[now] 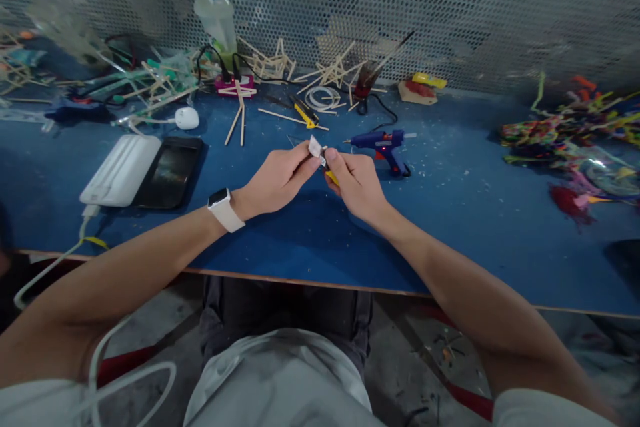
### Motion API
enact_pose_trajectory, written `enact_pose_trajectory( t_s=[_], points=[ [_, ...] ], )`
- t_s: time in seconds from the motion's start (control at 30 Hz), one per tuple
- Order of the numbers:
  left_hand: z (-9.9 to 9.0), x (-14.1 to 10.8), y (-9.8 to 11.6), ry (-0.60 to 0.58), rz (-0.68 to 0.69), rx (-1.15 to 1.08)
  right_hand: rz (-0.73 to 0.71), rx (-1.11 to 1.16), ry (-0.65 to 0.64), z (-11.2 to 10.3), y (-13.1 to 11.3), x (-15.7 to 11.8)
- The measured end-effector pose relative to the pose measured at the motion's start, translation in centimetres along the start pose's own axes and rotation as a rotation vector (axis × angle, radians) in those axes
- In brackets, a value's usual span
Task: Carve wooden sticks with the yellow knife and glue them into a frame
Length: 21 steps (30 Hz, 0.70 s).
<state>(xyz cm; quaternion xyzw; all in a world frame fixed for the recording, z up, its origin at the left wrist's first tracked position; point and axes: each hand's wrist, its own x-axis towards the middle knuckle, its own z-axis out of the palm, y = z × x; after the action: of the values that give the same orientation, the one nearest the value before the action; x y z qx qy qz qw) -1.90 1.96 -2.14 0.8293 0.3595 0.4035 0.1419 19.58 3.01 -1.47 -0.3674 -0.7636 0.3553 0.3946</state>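
Observation:
Close together above the blue table, my two hands meet near the middle of the view. My left hand (280,177), with a watch on its wrist, pinches a small white piece (315,147) that looks like paper or tape. My right hand (359,183) is closed around a small yellow-and-dark object (331,177), mostly hidden by the fingers, so its kind is unclear. The right thumb lies against the white piece's lower end. Just right of that hand, a blue glue gun (377,141) lies on its side.
Behind my hands lie a yellow-black utility knife (305,111), a clear tubing coil (323,99) and thin wooden sticks (273,63). A power bank (120,170) and black phone (170,170) lie left, a drink cup (219,23) behind. Colourful scraps (575,127) cover the right.

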Motion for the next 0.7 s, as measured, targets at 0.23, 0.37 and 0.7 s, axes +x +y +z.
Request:
enact_pose_trajectory(
  t_s=[0.23,0.37,0.7],
  points=[
    [-0.02,-0.12,0.41,0.019,-0.048,0.034,0.053,0.036,0.008,0.3,-0.24,-0.1],
    [0.06,-0.04,0.83,0.026,-0.08,-0.017,0.03,0.006,0.034,0.41,-0.05,-0.14],
    [0.17,0.24,0.64,0.091,-0.11,-0.056,0.006,-0.013,0.077,0.96,0.2,-0.35]
  ],
)
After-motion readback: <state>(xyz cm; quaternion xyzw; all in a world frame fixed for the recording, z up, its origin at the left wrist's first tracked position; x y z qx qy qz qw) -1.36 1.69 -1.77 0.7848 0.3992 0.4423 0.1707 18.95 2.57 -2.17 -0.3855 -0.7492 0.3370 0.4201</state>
